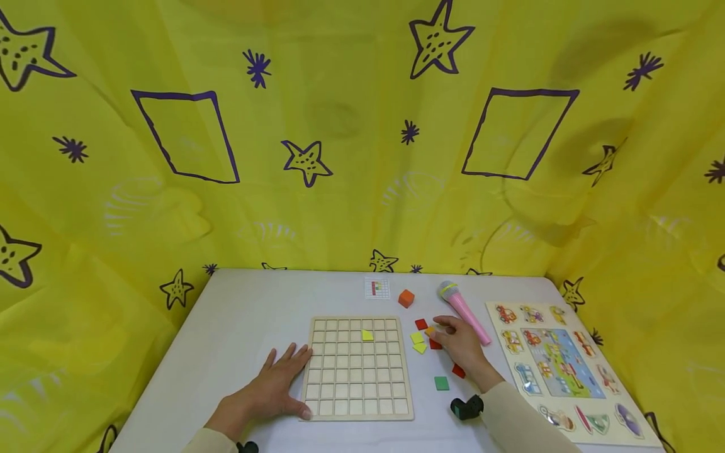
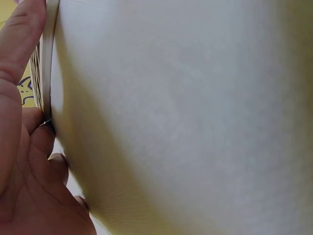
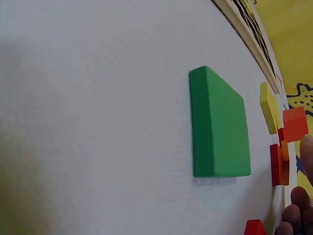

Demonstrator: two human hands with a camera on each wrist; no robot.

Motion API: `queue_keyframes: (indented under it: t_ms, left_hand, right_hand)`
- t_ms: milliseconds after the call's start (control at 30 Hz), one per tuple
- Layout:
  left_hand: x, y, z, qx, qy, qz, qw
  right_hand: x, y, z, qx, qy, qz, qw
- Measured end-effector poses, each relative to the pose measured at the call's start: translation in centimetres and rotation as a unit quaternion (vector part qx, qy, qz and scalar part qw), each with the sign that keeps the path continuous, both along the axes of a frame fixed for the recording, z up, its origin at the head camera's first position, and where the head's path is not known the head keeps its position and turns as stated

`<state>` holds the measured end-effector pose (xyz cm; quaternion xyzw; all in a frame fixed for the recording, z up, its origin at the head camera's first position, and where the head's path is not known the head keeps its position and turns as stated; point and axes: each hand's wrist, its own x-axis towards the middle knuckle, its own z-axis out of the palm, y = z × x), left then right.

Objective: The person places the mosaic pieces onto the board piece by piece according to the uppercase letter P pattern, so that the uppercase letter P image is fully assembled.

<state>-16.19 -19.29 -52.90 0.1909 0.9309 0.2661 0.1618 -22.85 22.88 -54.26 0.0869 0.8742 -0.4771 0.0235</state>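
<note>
A wooden grid board (image 1: pixel 356 362) lies on the white table, with one yellow square tile (image 1: pixel 367 335) in its upper part. My left hand (image 1: pixel 274 384) rests with spread fingers along the board's left edge; the left wrist view shows its thumb (image 2: pixel 19 44) against that edge. Right of the board, my right hand (image 1: pixel 461 343) hovers over loose tiles, thumb and forefinger apart beside an orange tile (image 1: pixel 430 331). Around it lie a red tile (image 1: pixel 421 324), yellow tiles (image 1: pixel 416 338) and another red tile (image 1: pixel 435 344). A green tile (image 3: pixel 227 127) lies nearer my body.
Behind the tiles stand an orange cube (image 1: pixel 406 298) and a small pattern card (image 1: pixel 377 289). A pink toy microphone (image 1: pixel 467 314) lies beyond my right hand. At the far right is a picture puzzle board (image 1: pixel 510 358). Yellow patterned cloth (image 1: pixel 351 207) surrounds the table.
</note>
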Motion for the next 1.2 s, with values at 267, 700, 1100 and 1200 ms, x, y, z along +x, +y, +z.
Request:
queue_keyframes:
  t_ms: [267,700,1100,1200]
  left_hand:
    - [0.07,-0.23,0.00,0.007,-0.005,0.002,1.0000]
    - [0.13,-0.25,-0.05,0.012,-0.006,0.000,0.9999]
    - [-0.17,-0.25,-0.74,0.011,-0.001,-0.001,0.9999]
    - [-0.22,-0.22,-0.69,0.009,0.003,0.001,1.0000]
  right_hand:
    - [-0.16,-0.43,0.02,0.034,0.005,0.016,0.999]
    - [-0.26,-0.46,-0.13,0.068,-0.003,0.020,0.997]
    - [-0.53,-0.44,0.14,0.037,-0.009,0.015,0.999]
    - [-0.53,-0.37,0.17,0.016,-0.004,0.010,1.000]
